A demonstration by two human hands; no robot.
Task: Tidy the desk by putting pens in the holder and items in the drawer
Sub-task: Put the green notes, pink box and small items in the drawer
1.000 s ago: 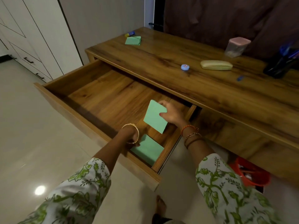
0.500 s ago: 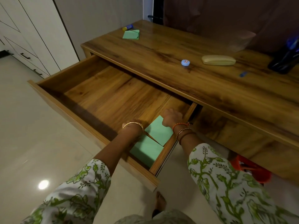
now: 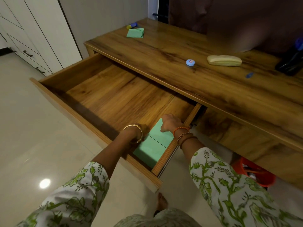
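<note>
1. Right hand (image 3: 170, 122) is laid on the far green pad (image 3: 161, 134), fingers bent down onto its top edge, seemingly to seat it flat; whether it is pinched or only pressed cannot be told.
2. Left hand (image 3: 139, 134) is reached into the drawer (image 3: 101, 95) past the bangle and is mostly hidden, so its fingers cannot be judged.
3. Two green pads are lain edge to edge in the drawer's near right corner, the near pad (image 3: 147, 153) against the front wall, probably to keep them squared.
4. On the desk (image 3: 164, 51) are left a third green pad (image 3: 135, 32), a small jar (image 3: 190, 63), a cream case (image 3: 224, 60) and a blue bit (image 3: 249, 74).
5. A dark holder (image 3: 291, 63) is seen at the far right.
</note>
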